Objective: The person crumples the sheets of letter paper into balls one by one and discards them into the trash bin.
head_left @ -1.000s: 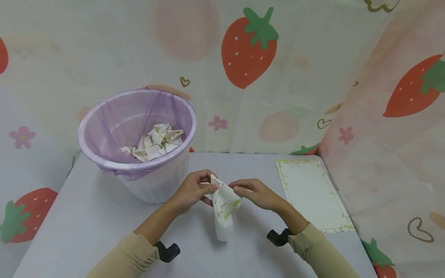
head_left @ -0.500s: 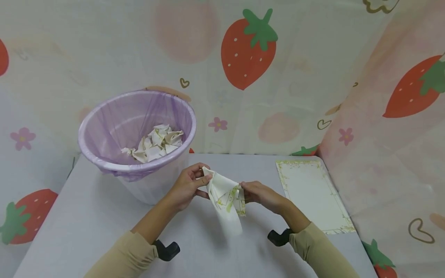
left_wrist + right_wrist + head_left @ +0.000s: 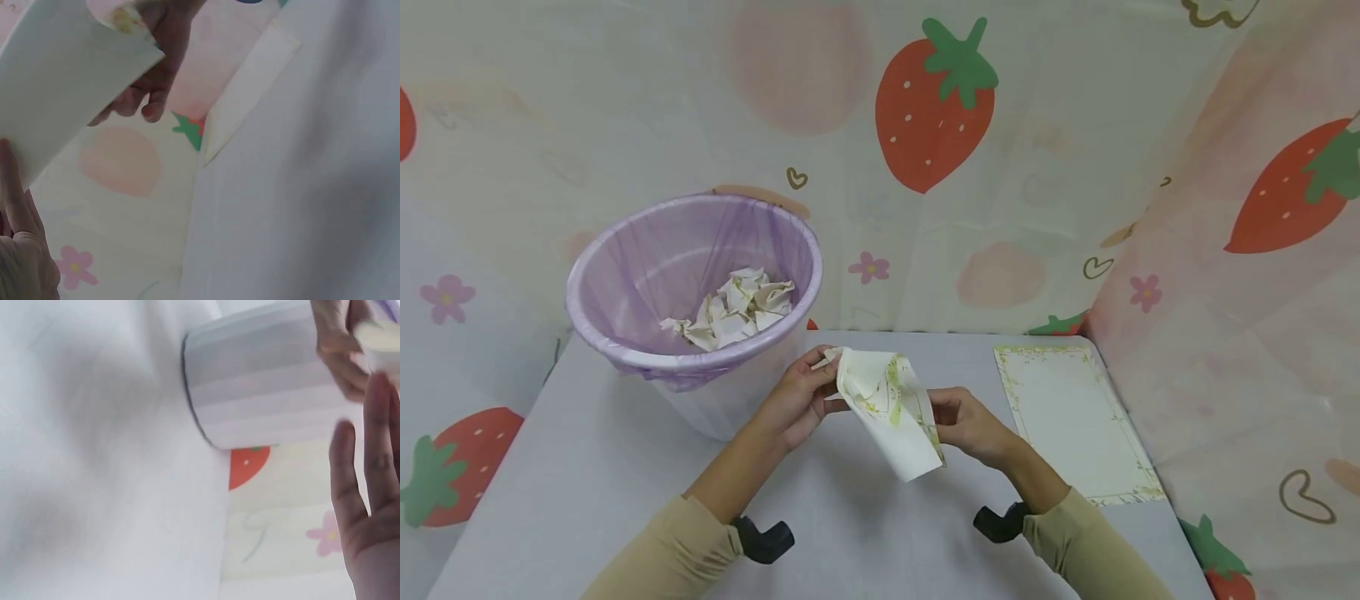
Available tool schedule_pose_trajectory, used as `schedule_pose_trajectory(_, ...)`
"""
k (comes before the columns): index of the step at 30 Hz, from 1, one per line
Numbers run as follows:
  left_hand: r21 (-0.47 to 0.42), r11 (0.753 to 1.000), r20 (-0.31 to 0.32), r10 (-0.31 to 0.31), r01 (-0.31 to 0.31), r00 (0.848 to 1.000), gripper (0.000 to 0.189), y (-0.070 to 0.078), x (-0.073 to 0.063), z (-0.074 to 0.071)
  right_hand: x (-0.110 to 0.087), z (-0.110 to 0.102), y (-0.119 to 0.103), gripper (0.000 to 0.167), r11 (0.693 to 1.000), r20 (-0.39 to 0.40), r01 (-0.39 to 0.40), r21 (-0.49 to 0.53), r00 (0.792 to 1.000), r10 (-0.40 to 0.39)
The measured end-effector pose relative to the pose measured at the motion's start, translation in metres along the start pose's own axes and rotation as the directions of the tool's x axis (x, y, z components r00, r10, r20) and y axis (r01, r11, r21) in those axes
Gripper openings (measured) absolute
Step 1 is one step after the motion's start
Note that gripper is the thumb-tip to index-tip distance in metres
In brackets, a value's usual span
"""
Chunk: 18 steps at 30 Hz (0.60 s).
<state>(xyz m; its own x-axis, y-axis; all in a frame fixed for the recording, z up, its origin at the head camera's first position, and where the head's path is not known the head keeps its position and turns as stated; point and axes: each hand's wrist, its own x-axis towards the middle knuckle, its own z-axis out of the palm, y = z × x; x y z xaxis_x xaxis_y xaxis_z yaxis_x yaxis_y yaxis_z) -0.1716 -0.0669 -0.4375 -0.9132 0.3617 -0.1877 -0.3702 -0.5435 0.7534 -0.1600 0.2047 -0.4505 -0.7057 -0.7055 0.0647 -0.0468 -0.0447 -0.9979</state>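
In the head view, my left hand (image 3: pixel 793 404) pinches the upper left corner of a partly folded sheet of paper (image 3: pixel 887 429), white with a green and yellow floral border. The sheet hangs tilted above the table, its lower end pointing right. My right hand (image 3: pixel 973 425) is at the sheet's right edge, with some fingertips hidden behind it. In the right wrist view the fingers (image 3: pixel 379 456) of that hand look fairly straight, reaching up to the paper. The left wrist view shows the sheet's plain back (image 3: pixel 69 81) against my left fingers (image 3: pixel 15 187).
A white bin (image 3: pixel 737 400) with a purple liner (image 3: pixel 640 267) stands at the left, holding several crumpled papers (image 3: pixel 737 308). A flat bordered sheet (image 3: pixel 1075 425) lies at the right of the table (image 3: pixel 820 533). Strawberry-printed cloth hangs behind and at the side.
The folded sheet has swung up and to the right, showing more of its surface. My left hand has moved slightly up and left. My right hand has shifted a little right.
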Motion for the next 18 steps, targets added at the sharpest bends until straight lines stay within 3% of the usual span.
schedule_pose_trajectory(4, -0.056, 0.998, -0.033, -0.019, 0.017, 0.999, 0.02, 0.001, 0.002, -0.001, 0.006, 0.012, -0.007, 0.039, 0.979, -0.115, 0.073, -0.19, 0.989, -0.096)
schedule_pose_trajectory(9, -0.074, 0.993, -0.023, -0.089, 0.088, 0.996, 0.016, -0.002, 0.004, -0.003, 0.015, 0.027, -0.017, 0.038, 0.889, -0.22, 0.144, -0.435, 0.94, -0.26)
schedule_pose_trajectory(12, -0.056, 0.992, -0.001, -0.117, 0.117, 0.993, 0.015, -0.004, 0.003, -0.004, 0.017, 0.035, -0.025, 0.039, 0.836, -0.223, 0.183, -0.517, 0.914, -0.338)
schedule_pose_trajectory(14, -0.027, 0.993, 0.021, -0.116, 0.116, 0.993, 0.014, -0.006, 0.003, -0.004, 0.017, 0.038, -0.027, 0.05, 0.81, -0.225, 0.193, -0.554, 0.902, -0.369)
schedule_pose_trajectory(18, 0.056, 0.991, 0.05, -0.127, 0.124, 0.991, 0.011, -0.007, 0.0, -0.001, 0.018, 0.038, -0.022, 0.07, 0.8, -0.23, 0.198, -0.567, 0.894, -0.384)
